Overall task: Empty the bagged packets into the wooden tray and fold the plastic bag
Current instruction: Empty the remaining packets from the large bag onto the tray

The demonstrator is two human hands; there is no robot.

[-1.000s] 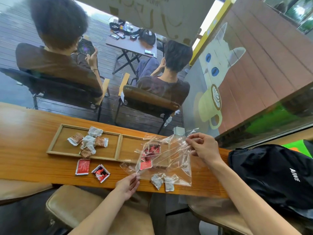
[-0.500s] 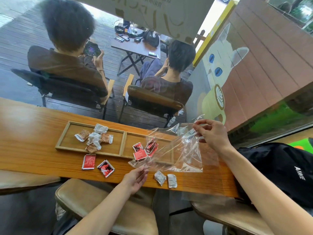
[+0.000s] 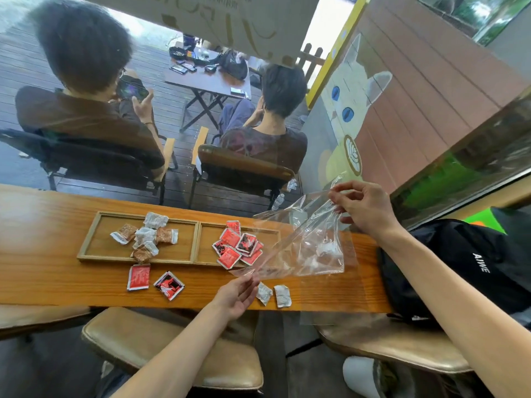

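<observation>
A clear plastic bag [image 3: 310, 248] hangs slanted over the right end of the wooden tray [image 3: 196, 242]. My right hand [image 3: 365, 208] pinches its upper end, raised above the counter. My left hand [image 3: 238, 294] holds the bag's lower edge near the counter's front. Several red packets [image 3: 238, 248] lie piled in the tray's right compartment. White and brown packets [image 3: 146, 237] fill the left compartment. The bag looks empty apart from creases.
Two red packets [image 3: 155, 280] lie on the wooden counter [image 3: 43, 271] in front of the tray, and two white packets [image 3: 273, 294] sit by my left hand. A black backpack [image 3: 474, 268] rests at the right. Two people sit beyond the window.
My right hand has lifted the bag's end up and right. The red packets have slid out of the bag into the tray's right compartment.
</observation>
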